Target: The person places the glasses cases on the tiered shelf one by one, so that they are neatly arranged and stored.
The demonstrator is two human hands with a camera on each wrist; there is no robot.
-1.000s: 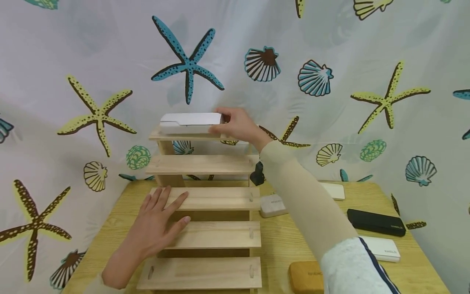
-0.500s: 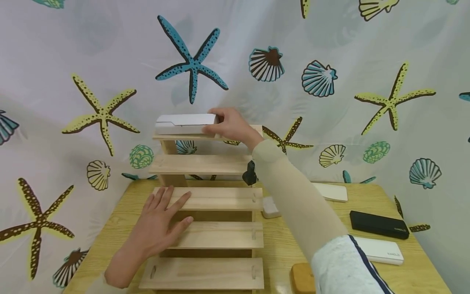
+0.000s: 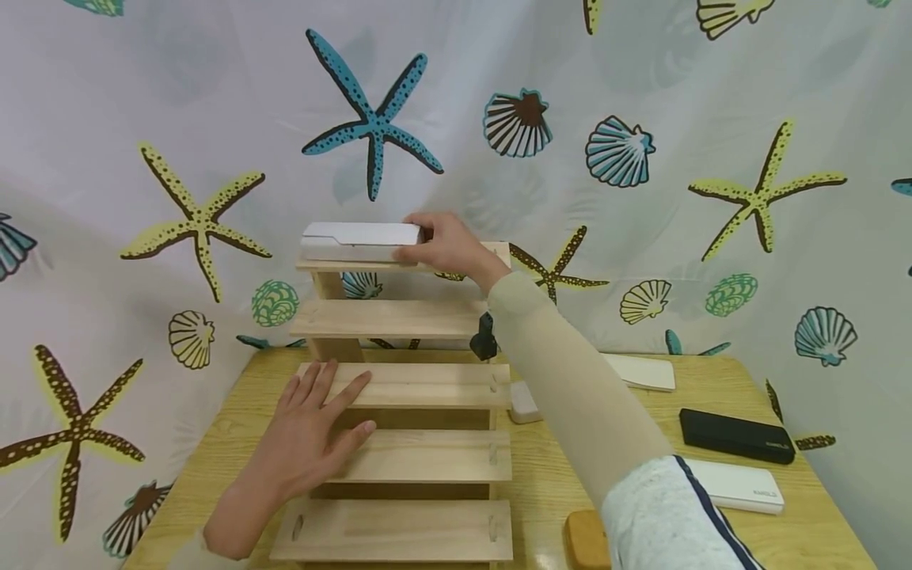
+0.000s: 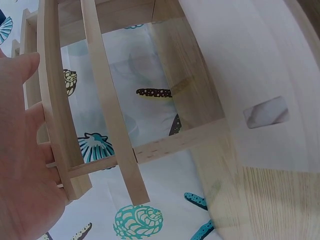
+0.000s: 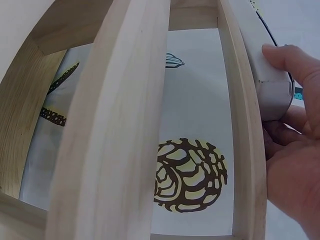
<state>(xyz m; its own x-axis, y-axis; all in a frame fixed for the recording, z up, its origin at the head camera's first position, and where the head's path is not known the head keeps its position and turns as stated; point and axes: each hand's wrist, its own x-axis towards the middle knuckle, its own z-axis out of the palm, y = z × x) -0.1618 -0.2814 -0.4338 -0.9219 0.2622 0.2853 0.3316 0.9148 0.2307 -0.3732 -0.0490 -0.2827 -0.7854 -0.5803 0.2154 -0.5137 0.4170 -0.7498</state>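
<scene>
In the head view, a long white glasses case (image 3: pixel 359 242) lies on the left part of the top shelf (image 3: pixel 463 265) of a stepped wooden rack. My right hand (image 3: pixel 450 244) grips the case by its right end, thumb in front and fingers behind. The right wrist view shows the thumb on the case (image 5: pixel 272 87) and fingers bent around its end. My left hand (image 3: pixel 306 431) is spread flat, its fingertips resting on the left of the middle shelf (image 3: pixel 427 384); its thumb lies over the step below.
On the wooden table (image 3: pixel 541 467), right of the rack, lie a black case (image 3: pixel 737 435), a white case (image 3: pixel 737 485), an orange-brown case (image 3: pixel 587 541) and pale cases partly behind my right arm. A patterned curtain (image 3: pixel 456 103) hangs behind.
My right hand has shifted the white case a little leftward along the top shelf, mostly in the first half second. The head view has turned slightly. My left hand stays on the rack.
</scene>
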